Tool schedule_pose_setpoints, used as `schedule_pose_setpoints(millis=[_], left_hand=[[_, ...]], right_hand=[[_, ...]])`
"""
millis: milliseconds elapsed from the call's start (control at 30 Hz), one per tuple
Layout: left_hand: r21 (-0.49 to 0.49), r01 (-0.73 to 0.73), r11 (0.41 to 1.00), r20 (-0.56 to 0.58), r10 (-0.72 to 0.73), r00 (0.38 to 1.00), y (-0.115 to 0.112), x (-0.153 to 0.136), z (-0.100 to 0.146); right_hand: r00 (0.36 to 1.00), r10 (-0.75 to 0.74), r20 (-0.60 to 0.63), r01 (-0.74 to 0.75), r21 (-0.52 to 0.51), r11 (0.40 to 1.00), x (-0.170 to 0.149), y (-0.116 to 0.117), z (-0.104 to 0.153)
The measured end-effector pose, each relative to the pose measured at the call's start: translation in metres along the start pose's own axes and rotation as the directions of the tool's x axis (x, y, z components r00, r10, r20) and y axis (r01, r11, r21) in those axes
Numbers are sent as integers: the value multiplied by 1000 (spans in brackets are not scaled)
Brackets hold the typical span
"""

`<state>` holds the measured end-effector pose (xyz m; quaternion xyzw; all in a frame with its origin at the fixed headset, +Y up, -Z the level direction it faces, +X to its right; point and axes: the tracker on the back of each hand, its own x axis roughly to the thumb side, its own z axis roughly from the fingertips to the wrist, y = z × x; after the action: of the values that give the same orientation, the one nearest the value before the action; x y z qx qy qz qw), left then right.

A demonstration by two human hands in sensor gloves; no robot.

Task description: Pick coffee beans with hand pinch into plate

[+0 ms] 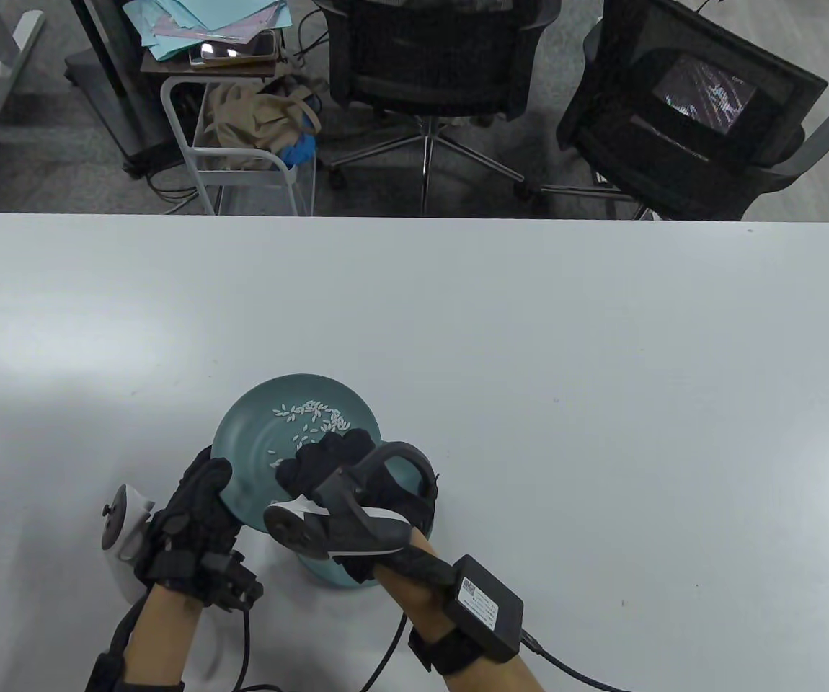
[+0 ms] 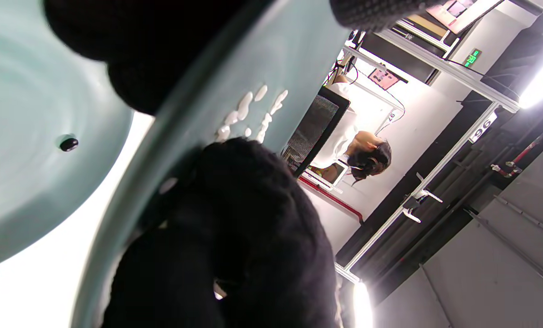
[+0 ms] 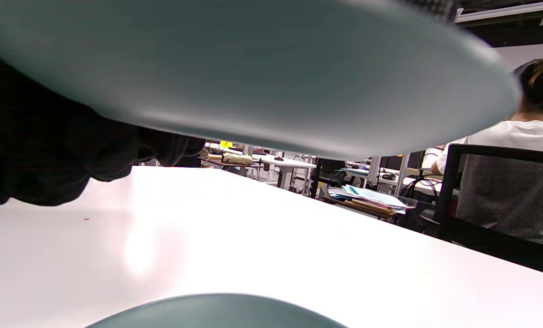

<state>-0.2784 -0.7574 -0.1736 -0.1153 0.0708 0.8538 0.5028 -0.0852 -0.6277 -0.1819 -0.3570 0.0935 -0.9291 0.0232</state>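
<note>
A teal plate is lifted and tilted above the table, with several white grains on its face. My left hand grips its left rim. My right hand holds its near-right rim, fingers lying on the plate's face. A second teal plate sits on the table beneath, mostly hidden by my right hand. In the left wrist view the lower plate holds a dark coffee bean, and the tilted plate shows the white grains. The right wrist view shows the tilted plate's underside.
The white table stretches far and right of the plates. A rim of the lower plate shows at the bottom of the right wrist view. Office chairs and a cart stand beyond the far edge.
</note>
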Motion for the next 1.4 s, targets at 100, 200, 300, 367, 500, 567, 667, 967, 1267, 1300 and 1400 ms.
schedule_pose_setpoints(millis=[100,200,300,367,500,567,667,967,1267,1300,1400], left_hand=[[1,1,1000,2,-1,1000,0,0,0],[-5,3,1000,-1,-3,1000,-1,0,0],[-12,-9,1000,5,10,1000,-2,0,0],[-22,-19,1000,6,19,1000,-2,0,0],[-14,-43,999,6,44,999,0,0,0],[-14,-37,999,6,37,999,0,0,0],[-3,-33,999,11,34,999,1,2,1],[11,-38,999,28,38,999,5,7,3],[26,-59,998,37,58,998,10,10,4],[27,-62,998,38,61,997,11,11,4],[33,-77,997,46,75,996,14,13,5]], right_hand=[[1000,-8,-8,8,-2,1000,0,0,0],[1000,-3,-10,3,-1,1000,0,1,-1],[1000,-15,-3,15,-60,998,-1,-2,1],[999,-30,-12,29,-124,992,-3,-7,3],[998,-62,-18,56,-245,968,-6,-17,9],[996,-89,-27,78,-285,955,-9,-20,10],[990,-134,-35,117,-309,944,-13,-22,13],[970,-234,-65,199,-335,921,-28,-28,17],[952,-280,-128,219,-355,909,-46,-27,22],[946,-292,-143,227,-353,908,-49,-25,23],[940,-297,-170,224,-349,910,-56,-22,24]])
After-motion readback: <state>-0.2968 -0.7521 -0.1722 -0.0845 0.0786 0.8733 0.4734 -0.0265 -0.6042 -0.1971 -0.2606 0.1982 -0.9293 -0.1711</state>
